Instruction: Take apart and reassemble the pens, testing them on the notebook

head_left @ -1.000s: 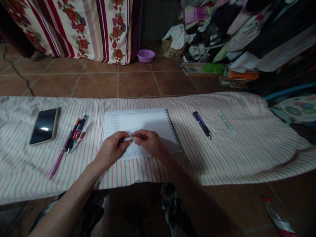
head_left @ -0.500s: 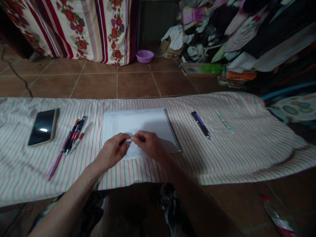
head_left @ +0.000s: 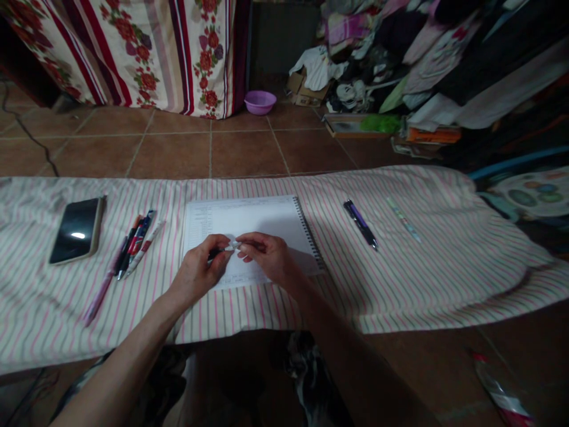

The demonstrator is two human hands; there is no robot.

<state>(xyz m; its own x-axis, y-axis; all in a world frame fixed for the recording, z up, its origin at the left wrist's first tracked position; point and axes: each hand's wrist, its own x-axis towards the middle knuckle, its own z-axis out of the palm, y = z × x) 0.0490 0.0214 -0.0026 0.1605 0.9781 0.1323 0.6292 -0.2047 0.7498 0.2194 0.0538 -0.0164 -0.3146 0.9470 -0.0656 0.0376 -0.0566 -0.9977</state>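
Both hands meet over the lower middle of an open spiral notebook (head_left: 267,213) with printed lines down its left side. My left hand (head_left: 200,261) is closed on a slim pen (head_left: 216,252), dark along the barrel and pale at the end facing right. Against that pale end, the thumb and fingers of my right hand (head_left: 269,252) pinch the pen, and something dark shows under its forefinger. The fingers cover most of the pen, so I cannot tell whether it is whole or in two parts.
Left of the notebook lie several pens (head_left: 133,246) and a phone (head_left: 76,228). To the right are a purple-black pen (head_left: 361,225) and a pale patterned pen (head_left: 403,219). Striped cloth (head_left: 275,308) covers the table. A purple basin (head_left: 260,102) sits on the floor beyond.
My left hand has shifted slightly left. The right hand's fingers have moved and spread a little at the pale end, showing more white between the hands.
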